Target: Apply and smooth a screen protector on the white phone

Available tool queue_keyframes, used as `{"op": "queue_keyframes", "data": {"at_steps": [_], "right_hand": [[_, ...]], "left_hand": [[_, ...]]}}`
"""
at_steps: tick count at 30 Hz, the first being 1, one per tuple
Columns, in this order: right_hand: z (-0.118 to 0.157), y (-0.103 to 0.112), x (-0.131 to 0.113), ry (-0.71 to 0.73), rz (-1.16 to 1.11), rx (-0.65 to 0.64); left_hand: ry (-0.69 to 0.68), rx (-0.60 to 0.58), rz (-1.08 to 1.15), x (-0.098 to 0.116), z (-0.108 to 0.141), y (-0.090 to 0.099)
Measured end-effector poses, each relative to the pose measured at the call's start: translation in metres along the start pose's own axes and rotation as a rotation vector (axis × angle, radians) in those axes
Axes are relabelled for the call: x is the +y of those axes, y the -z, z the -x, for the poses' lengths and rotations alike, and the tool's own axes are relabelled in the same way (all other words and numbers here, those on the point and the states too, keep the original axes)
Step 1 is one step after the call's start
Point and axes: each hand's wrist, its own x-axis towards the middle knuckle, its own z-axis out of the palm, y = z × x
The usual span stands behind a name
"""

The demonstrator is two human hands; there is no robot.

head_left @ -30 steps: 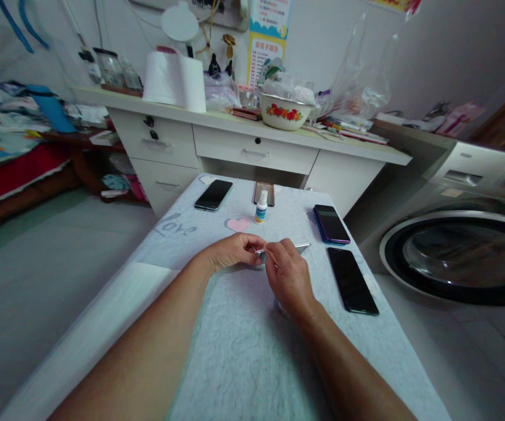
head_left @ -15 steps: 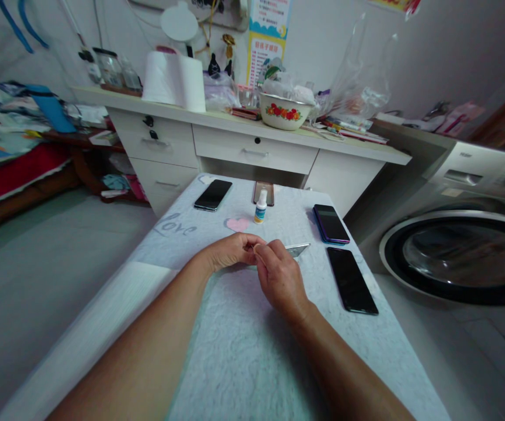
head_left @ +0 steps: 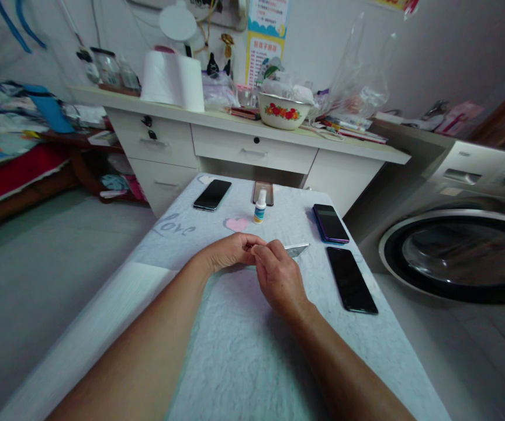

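Observation:
My left hand is closed over the middle of the table, its fingertips meeting those of my right hand. Between and behind the hands is a thin, silver-edged phone, mostly hidden; its end sticks out tilted past my right knuckles. My left fingers curl around its hidden near part. My right hand is pinched shut against it, and whatever the fingertips hold is too small to make out. Just beyond the hands stands a small white spray bottle with a blue and yellow label.
A black phone lies at the back left. A brownish phone or case lies behind the bottle. On the right are a purple-edged phone and a larger black phone. A white cabinet and a washing machine border the table.
My right fingertips have shifted very slightly against my left ones. The phone, the bottle and the other phones stay where they were.

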Motion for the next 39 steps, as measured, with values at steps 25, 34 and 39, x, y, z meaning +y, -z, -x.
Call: {"op": "queue_keyframes", "data": {"at_steps": [25,34,39], "right_hand": [[0.002,0.010,0.031,-0.104,0.006,0.125],[0.001,0.014,0.037,-0.129,0.008,0.159],[0.002,0.015,0.042,-0.134,0.008,0.172]], "left_hand": [[0.018,0.084,-0.055,-0.002,0.002,0.004],[0.005,0.042,-0.030,-0.006,0.000,0.006],[-0.006,0.029,-0.023,-0.007,0.000,0.006]]}}
